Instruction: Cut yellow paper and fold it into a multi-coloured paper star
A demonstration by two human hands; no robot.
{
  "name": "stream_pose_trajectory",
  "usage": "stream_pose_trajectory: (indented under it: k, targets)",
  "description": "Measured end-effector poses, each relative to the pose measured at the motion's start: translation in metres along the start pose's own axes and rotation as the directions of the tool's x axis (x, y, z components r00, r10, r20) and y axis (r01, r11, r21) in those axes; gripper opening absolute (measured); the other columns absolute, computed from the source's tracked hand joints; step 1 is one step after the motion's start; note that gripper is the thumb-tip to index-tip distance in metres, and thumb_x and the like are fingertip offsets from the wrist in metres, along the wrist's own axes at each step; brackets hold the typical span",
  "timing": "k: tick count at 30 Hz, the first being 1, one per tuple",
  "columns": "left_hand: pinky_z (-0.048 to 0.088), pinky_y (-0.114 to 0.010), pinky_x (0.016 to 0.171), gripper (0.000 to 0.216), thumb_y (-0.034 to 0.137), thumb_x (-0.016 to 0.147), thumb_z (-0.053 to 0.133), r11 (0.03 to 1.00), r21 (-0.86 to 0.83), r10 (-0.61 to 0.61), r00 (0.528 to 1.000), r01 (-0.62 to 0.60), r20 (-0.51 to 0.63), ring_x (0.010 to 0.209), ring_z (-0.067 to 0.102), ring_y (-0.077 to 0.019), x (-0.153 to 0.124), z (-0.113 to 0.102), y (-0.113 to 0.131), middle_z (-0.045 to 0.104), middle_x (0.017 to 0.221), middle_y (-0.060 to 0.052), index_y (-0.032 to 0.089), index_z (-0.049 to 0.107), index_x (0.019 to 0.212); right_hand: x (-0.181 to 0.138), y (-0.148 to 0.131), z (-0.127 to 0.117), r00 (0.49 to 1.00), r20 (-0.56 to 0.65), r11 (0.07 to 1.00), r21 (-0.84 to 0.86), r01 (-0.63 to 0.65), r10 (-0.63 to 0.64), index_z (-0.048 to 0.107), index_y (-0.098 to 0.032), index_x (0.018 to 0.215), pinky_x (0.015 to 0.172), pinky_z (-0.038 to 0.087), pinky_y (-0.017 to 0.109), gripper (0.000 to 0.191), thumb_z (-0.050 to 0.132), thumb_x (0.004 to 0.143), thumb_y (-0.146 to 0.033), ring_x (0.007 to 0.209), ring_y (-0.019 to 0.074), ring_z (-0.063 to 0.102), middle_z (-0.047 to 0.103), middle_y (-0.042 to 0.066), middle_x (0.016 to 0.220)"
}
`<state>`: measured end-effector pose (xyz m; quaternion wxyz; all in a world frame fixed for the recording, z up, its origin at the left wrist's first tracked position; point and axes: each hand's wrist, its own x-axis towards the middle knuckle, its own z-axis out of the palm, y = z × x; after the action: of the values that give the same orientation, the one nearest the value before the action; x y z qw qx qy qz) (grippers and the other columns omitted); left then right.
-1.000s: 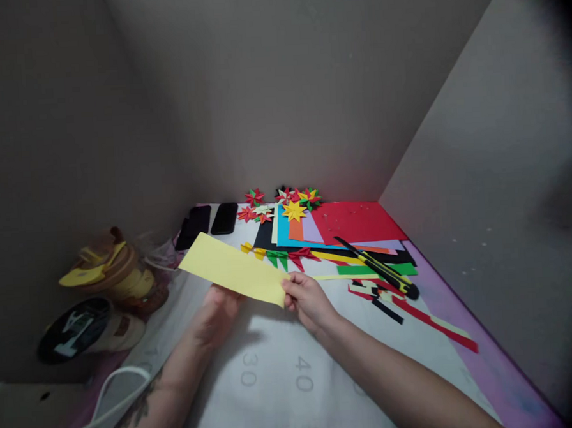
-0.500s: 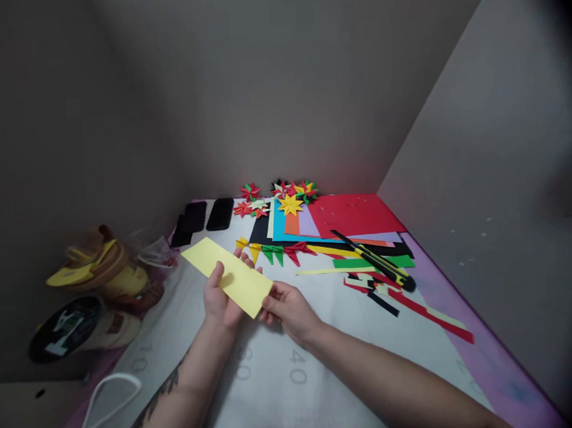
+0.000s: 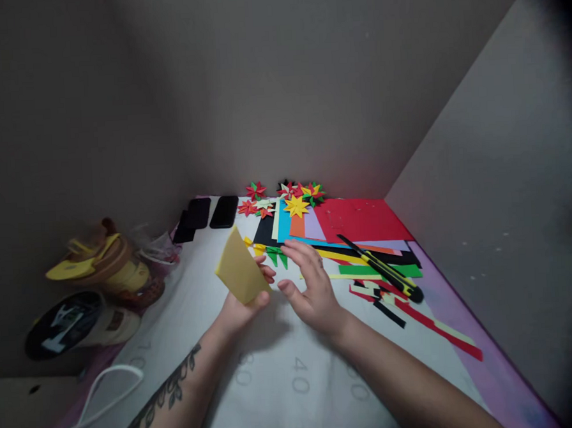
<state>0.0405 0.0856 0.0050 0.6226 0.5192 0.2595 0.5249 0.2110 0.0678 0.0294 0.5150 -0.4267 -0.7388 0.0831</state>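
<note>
- Yellow paper piece (image 3: 243, 270) is standing tilted in the left hand (image 3: 243, 315), raised above the white numbered mat (image 3: 277, 406).
- That hand is gripping it near the lower edge, thumb lying at the near side, fingers showing past the right edge. (A brighter rim is running along the left edge; whether fold or second layer, I cannot tell.)
- The right hand (image 3: 314, 295) is holding nothing, thumb and fingers spreading wide, just right of the grip and apart from the paper.
- Beyond the grip, folded green paper points (image 3: 277, 256) are lying on the mat; well to its right, a utility knife (image 3: 387, 272) is resting across a green paper strip (image 3: 410, 271).
- The piece is probably weighing very little and behaving fairly stiffly; hard pinching would be risking creases, so light fingertips on opposite edges would be suiting it best.
</note>
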Motion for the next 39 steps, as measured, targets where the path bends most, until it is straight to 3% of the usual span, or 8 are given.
stream_pose_trajectory:
  k: [2,5,11,20,25,30,34,39]
  targets:
    - [0.047,-0.034,0.087,0.054,0.022,0.069,0.075,0.997,0.071,0.041,0.998,-0.044,0.047,0.094,0.060,-0.0224,-0.001,0.001,-0.004,0.064,0.101,-0.007,0.026,0.057,0.120,0.016,-0.015,-0.011,0.981,0.020,0.973,-0.123,0.194,-0.193,0.028,-0.026,0.143,0.106,0.032,0.053,0.059,0.049,0.089,-0.033,0.134,0.0325,0.032,0.039,0.010,0.142]
    - [0.046,-0.037,0.090,0.056,0.016,0.072,0.071,0.986,0.156,0.045,0.995,-0.058,0.085,0.100,0.060,-0.0249,-0.003,0.000,-0.007,0.064,0.106,-0.005,0.029,0.054,0.124,0.034,-0.035,-0.023,0.947,0.071,0.916,-0.239,0.322,-0.314,0.011,-0.032,0.149,0.109,0.030,0.053,0.074,0.047,0.085,-0.017,0.139,0.0316,0.023,0.034,0.003,0.148]
    - [0.045,-0.039,0.089,0.049,0.019,0.068,0.074,0.968,0.249,-0.008,0.993,-0.022,0.121,0.101,0.057,-0.0288,-0.008,-0.004,-0.009,0.062,0.110,-0.008,0.023,0.061,0.115,0.044,-0.041,-0.030,0.908,0.310,0.887,-0.278,0.370,-0.281,0.018,-0.036,0.147,0.107,0.026,0.061,0.083,0.052,0.077,-0.008,0.140,0.0343,0.016,0.022,0.001,0.153]
    - [0.046,-0.034,0.085,0.043,0.021,0.069,0.074,0.983,0.181,-0.013,0.990,-0.013,0.143,0.096,0.057,-0.0255,-0.010,-0.006,-0.019,0.064,0.107,-0.009,0.024,0.064,0.111,0.041,-0.040,-0.034,0.907,0.325,0.900,-0.252,0.355,-0.267,0.024,-0.033,0.145,0.105,0.029,0.062,0.080,0.053,0.075,-0.009,0.139,0.0360,0.017,0.021,0.007,0.152]
    - [0.046,-0.035,0.088,0.038,0.024,0.070,0.074,0.987,-0.130,-0.087,0.995,0.093,0.054,0.097,0.058,-0.0240,-0.007,-0.001,-0.005,0.066,0.103,-0.008,0.022,0.065,0.107,0.042,-0.040,-0.035,0.917,0.305,0.912,-0.239,0.334,-0.256,0.033,-0.033,0.141,0.107,0.028,0.060,0.070,0.047,0.078,-0.005,0.139,0.0338,0.020,0.024,0.006,0.151]
    - [0.049,-0.044,0.089,0.048,0.036,0.079,0.062,0.678,-0.709,-0.299,0.954,0.195,-0.024,0.085,0.063,-0.0201,0.003,-0.006,0.017,0.066,0.100,-0.007,0.017,0.053,0.121,0.028,-0.023,-0.033,0.968,0.114,0.969,-0.085,0.233,-0.222,0.043,-0.029,0.133,0.103,0.038,0.053,0.061,0.042,0.079,-0.001,0.127,0.0278,0.041,0.046,0.009,0.132]
    - [0.050,-0.045,0.086,0.047,0.038,0.084,0.054,0.496,-0.835,-0.375,0.926,0.236,0.039,0.083,0.064,-0.0202,0.010,-0.013,0.018,0.067,0.097,-0.008,0.013,0.050,0.122,0.005,0.002,-0.024,0.959,0.183,0.972,-0.054,0.229,-0.216,0.049,-0.028,0.125,0.096,0.043,0.051,0.055,0.045,0.077,0.000,0.116,0.0270,0.047,0.052,0.010,0.120]
    - [0.050,-0.042,0.086,0.046,0.040,0.085,0.052,0.438,-0.855,-0.388,0.916,0.276,0.097,0.084,0.064,-0.0202,0.008,-0.007,0.010,0.067,0.099,-0.008,0.014,0.049,0.123,-0.017,0.015,-0.007,0.910,0.259,0.937,-0.051,0.346,-0.323,0.052,-0.027,0.120,0.093,0.044,0.049,0.047,0.055,0.078,-0.007,0.109,0.0262,0.049,0.053,0.010,0.118]
